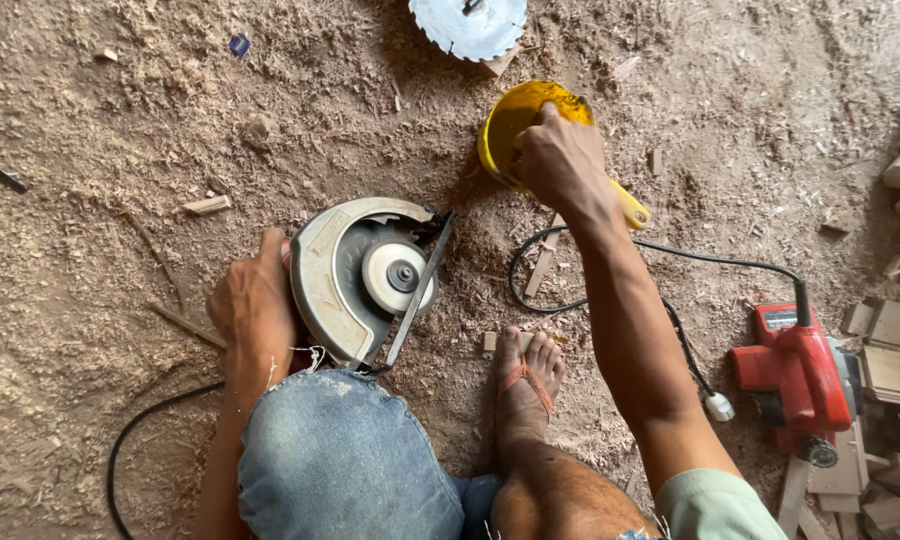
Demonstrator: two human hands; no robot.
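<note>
A circular saw [365,280] with a grey metal guard lies on its side on the sawdust-covered ground, its blade off and its arbor flange showing. My left hand [253,305] grips the saw's body from the left. My right hand [560,160] reaches forward into a yellow plastic scoop-like container [505,125] with a yellow handle; its fingertips are inside and hidden. A loose toothed saw blade [468,25] lies on the ground beyond the container.
A red power planer [795,375] with a black cord [670,250] lies at right beside stacked wood offcuts [895,360]. My bare foot [528,385] in a sandal and my denim-clad knee [335,455] are below. Wood scraps dot the sawdust.
</note>
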